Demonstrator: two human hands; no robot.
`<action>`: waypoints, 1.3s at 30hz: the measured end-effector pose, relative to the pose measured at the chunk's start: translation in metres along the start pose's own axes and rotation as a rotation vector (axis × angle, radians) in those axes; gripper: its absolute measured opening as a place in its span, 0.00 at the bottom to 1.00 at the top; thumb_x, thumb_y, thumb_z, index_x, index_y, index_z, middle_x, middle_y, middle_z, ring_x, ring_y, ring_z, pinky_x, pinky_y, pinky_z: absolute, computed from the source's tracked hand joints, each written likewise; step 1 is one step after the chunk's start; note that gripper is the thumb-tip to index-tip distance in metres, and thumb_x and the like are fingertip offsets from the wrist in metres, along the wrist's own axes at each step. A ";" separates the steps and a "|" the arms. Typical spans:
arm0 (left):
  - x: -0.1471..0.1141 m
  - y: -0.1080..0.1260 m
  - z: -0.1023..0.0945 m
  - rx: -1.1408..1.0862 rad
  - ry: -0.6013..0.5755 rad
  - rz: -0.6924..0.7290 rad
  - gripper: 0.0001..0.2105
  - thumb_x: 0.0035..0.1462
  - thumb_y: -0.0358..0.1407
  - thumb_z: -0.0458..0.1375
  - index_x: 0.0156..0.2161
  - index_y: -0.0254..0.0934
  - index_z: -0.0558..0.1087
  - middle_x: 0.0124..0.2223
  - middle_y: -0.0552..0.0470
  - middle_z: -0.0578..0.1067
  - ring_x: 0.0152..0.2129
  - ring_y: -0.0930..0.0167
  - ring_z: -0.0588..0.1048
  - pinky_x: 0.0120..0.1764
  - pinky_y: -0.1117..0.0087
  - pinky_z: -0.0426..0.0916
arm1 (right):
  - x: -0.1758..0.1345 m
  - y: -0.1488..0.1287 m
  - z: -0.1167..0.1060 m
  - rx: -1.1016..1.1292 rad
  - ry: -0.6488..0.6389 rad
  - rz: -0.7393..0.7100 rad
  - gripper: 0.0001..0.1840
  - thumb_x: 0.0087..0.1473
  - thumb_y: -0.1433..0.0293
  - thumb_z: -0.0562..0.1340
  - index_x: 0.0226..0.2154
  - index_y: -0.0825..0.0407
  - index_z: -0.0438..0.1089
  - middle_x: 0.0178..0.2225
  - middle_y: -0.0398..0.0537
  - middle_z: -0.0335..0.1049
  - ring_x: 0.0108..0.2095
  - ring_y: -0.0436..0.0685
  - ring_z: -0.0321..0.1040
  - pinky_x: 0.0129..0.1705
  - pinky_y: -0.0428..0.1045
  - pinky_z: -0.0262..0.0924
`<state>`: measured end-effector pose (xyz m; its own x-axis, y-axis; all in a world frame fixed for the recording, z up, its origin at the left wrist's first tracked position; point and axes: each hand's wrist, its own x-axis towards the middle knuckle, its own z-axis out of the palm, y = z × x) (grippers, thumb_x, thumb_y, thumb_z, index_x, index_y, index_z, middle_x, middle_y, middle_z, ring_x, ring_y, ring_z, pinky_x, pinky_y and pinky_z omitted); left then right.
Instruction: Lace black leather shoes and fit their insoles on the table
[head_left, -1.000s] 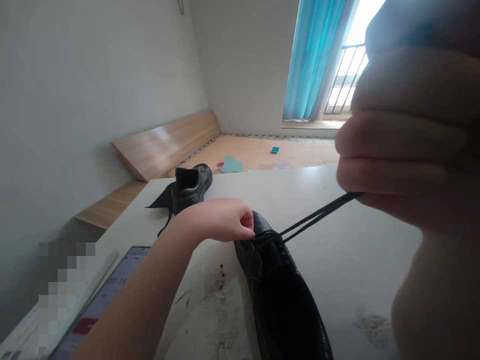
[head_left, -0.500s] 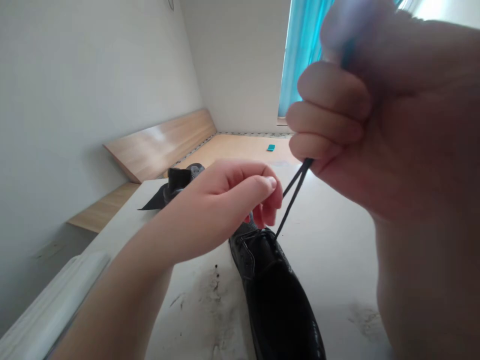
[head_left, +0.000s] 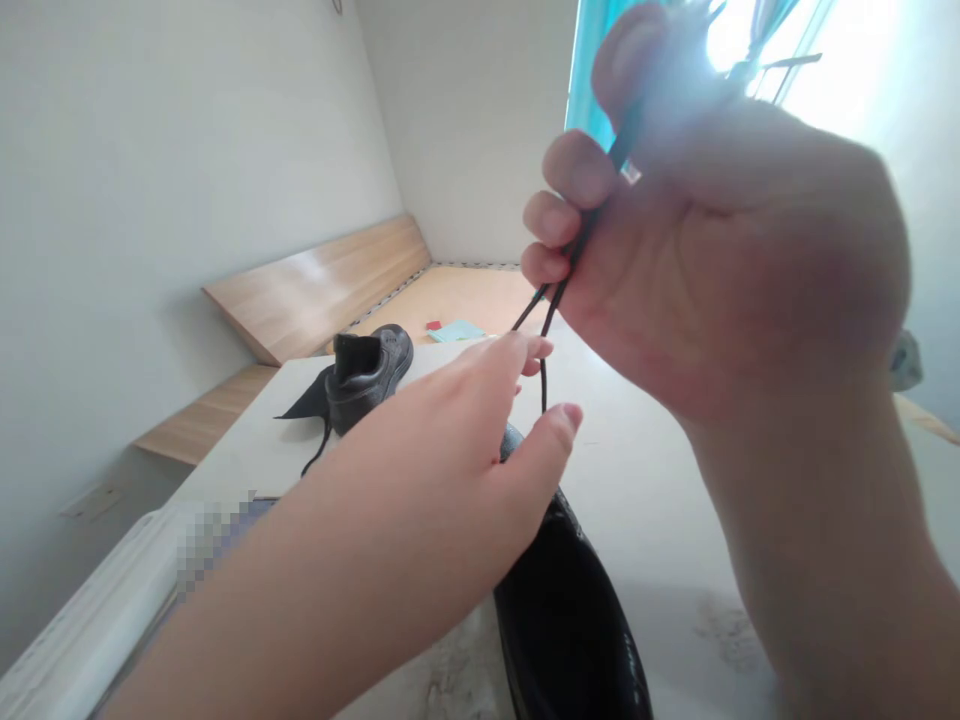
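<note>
A black leather shoe (head_left: 574,620) lies on the white tabletop with its toe toward me. My right hand (head_left: 720,250) is raised above it, fingers curled round a dark shoelace (head_left: 544,385) that runs down in two strands toward the shoe. Loose lace ends stick out past the top of that hand. Over the shoe's opening reaches my left hand (head_left: 480,430), thumb and fingers apart, fingertips right beside the strands. Whether they touch the lace I cannot tell. The left hand covers the shoe's eyelets and heel.
A second black shoe (head_left: 364,385) stands at the table's back left with its lace hanging loose. Behind are a wooden board (head_left: 322,285), a light-blue item (head_left: 457,331) and a small red one (head_left: 433,325). A white roll-like thing (head_left: 90,620) lies at the left edge.
My right hand has shifted left and its fingers have loosened somewhat, the lace still in them. My left hand has moved lower over the shoe, its thumb now spread from the fingers.
</note>
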<state>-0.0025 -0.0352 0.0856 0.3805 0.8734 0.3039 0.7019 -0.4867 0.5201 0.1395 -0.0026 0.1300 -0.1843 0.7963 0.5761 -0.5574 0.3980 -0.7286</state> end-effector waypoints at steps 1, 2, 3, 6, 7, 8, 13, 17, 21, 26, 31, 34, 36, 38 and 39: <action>-0.001 0.000 0.001 0.019 0.001 -0.009 0.17 0.63 0.47 0.51 0.54 0.46 0.69 0.53 0.50 0.75 0.49 0.58 0.75 0.38 0.61 0.74 | -0.001 0.002 0.001 -0.008 -0.019 0.006 0.27 0.69 0.78 0.33 0.26 0.52 0.58 0.28 0.39 0.47 0.24 0.42 0.54 0.30 0.40 0.57; -0.001 -0.001 0.002 0.013 0.006 -0.015 0.17 0.63 0.46 0.52 0.54 0.45 0.68 0.53 0.49 0.75 0.49 0.57 0.75 0.39 0.60 0.74 | -0.001 0.003 0.003 -0.023 -0.026 0.017 0.28 0.69 0.77 0.32 0.26 0.52 0.58 0.28 0.39 0.48 0.25 0.42 0.54 0.30 0.40 0.56; 0.000 -0.001 0.002 -0.025 0.014 -0.011 0.16 0.63 0.45 0.53 0.53 0.44 0.68 0.52 0.48 0.75 0.49 0.57 0.75 0.41 0.59 0.74 | -0.002 0.004 0.005 -0.040 -0.025 0.025 0.28 0.69 0.76 0.32 0.27 0.52 0.58 0.30 0.39 0.50 0.25 0.42 0.54 0.29 0.41 0.56; 0.006 -0.003 0.000 -0.277 -0.023 0.039 0.10 0.62 0.39 0.54 0.48 0.44 0.69 0.47 0.51 0.77 0.44 0.63 0.77 0.42 0.62 0.75 | -0.002 0.003 0.007 -0.108 -0.011 0.037 0.23 0.71 0.68 0.38 0.27 0.52 0.56 0.33 0.38 0.55 0.25 0.44 0.54 0.28 0.42 0.55; 0.008 -0.003 -0.002 -0.367 -0.054 0.050 0.08 0.62 0.38 0.54 0.46 0.43 0.70 0.44 0.53 0.78 0.41 0.65 0.78 0.41 0.63 0.75 | -0.002 0.002 0.006 -0.137 0.001 0.060 0.22 0.71 0.66 0.39 0.27 0.51 0.56 0.31 0.39 0.54 0.24 0.44 0.54 0.27 0.43 0.54; 0.011 -0.004 -0.004 -0.443 -0.080 0.056 0.07 0.62 0.36 0.54 0.44 0.43 0.71 0.40 0.54 0.78 0.38 0.67 0.78 0.40 0.64 0.76 | -0.001 0.002 0.003 -0.160 0.011 0.088 0.21 0.71 0.65 0.40 0.28 0.50 0.56 0.29 0.39 0.52 0.24 0.45 0.54 0.26 0.43 0.53; 0.020 -0.006 -0.004 -0.651 -0.015 0.078 0.07 0.59 0.29 0.54 0.39 0.40 0.74 0.27 0.58 0.73 0.27 0.73 0.76 0.36 0.69 0.75 | 0.006 0.014 -0.018 -0.297 0.038 0.139 0.16 0.68 0.61 0.51 0.30 0.50 0.61 0.23 0.39 0.46 0.19 0.46 0.43 0.18 0.43 0.41; 0.028 -0.006 0.002 -0.840 0.011 0.033 0.05 0.58 0.28 0.54 0.35 0.38 0.71 0.25 0.59 0.70 0.24 0.75 0.74 0.33 0.72 0.74 | 0.009 0.027 -0.025 -0.432 0.055 0.191 0.17 0.67 0.63 0.53 0.28 0.52 0.64 0.20 0.40 0.48 0.18 0.46 0.46 0.18 0.44 0.45; 0.032 -0.008 -0.004 -1.040 -0.014 -0.027 0.07 0.59 0.27 0.53 0.33 0.38 0.72 0.21 0.61 0.65 0.17 0.80 0.68 0.27 0.77 0.72 | 0.015 0.028 -0.033 -0.361 0.085 0.217 0.16 0.66 0.65 0.52 0.28 0.52 0.65 0.19 0.39 0.47 0.19 0.47 0.45 0.18 0.44 0.43; 0.027 -0.010 -0.022 -1.089 0.090 0.028 0.13 0.62 0.23 0.50 0.33 0.36 0.75 0.22 0.59 0.67 0.16 0.82 0.66 0.21 0.82 0.65 | 0.025 0.022 -0.052 -0.250 0.171 0.297 0.14 0.64 0.70 0.50 0.27 0.52 0.62 0.19 0.37 0.42 0.17 0.46 0.37 0.17 0.45 0.35; 0.007 -0.021 -0.028 -0.894 0.237 0.111 0.13 0.63 0.26 0.54 0.46 0.39 0.79 0.28 0.56 0.73 0.20 0.83 0.67 0.24 0.84 0.66 | 0.018 0.021 -0.052 -0.556 0.043 0.174 0.15 0.66 0.71 0.49 0.39 0.55 0.70 0.19 0.37 0.47 0.19 0.46 0.43 0.21 0.44 0.40; -0.009 -0.037 -0.024 -0.845 0.294 0.015 0.13 0.61 0.31 0.59 0.50 0.41 0.78 0.31 0.54 0.77 0.20 0.82 0.68 0.23 0.83 0.67 | 0.001 0.030 -0.049 -0.907 -0.126 0.204 0.14 0.65 0.75 0.50 0.46 0.54 0.69 0.21 0.39 0.56 0.22 0.47 0.52 0.24 0.44 0.47; -0.019 -0.051 -0.021 -0.886 0.303 -0.075 0.13 0.58 0.33 0.62 0.49 0.41 0.79 0.32 0.53 0.79 0.19 0.82 0.67 0.22 0.82 0.67 | -0.017 0.038 -0.054 -1.052 -0.286 0.286 0.14 0.65 0.73 0.49 0.49 0.51 0.65 0.25 0.40 0.64 0.26 0.49 0.59 0.28 0.45 0.52; -0.028 -0.063 -0.020 -0.947 0.339 -0.119 0.13 0.56 0.34 0.64 0.47 0.41 0.80 0.32 0.52 0.80 0.16 0.84 0.63 0.20 0.81 0.65 | -0.035 0.045 -0.064 -1.161 -0.371 0.377 0.10 0.65 0.71 0.49 0.47 0.49 0.61 0.29 0.41 0.69 0.29 0.50 0.62 0.31 0.46 0.55; -0.031 -0.069 -0.020 -0.980 0.356 -0.157 0.12 0.54 0.34 0.65 0.45 0.41 0.80 0.32 0.52 0.80 0.15 0.84 0.62 0.19 0.81 0.64 | -0.044 0.047 -0.070 -1.212 -0.374 0.410 0.07 0.65 0.70 0.49 0.43 0.49 0.60 0.30 0.42 0.71 0.29 0.51 0.62 0.32 0.47 0.55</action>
<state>-0.0748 -0.0294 0.0564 0.0170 0.9500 0.3118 -0.1262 -0.3073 0.9432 0.1783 0.0129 0.0438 -0.4825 0.8609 0.1614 0.6235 0.4670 -0.6270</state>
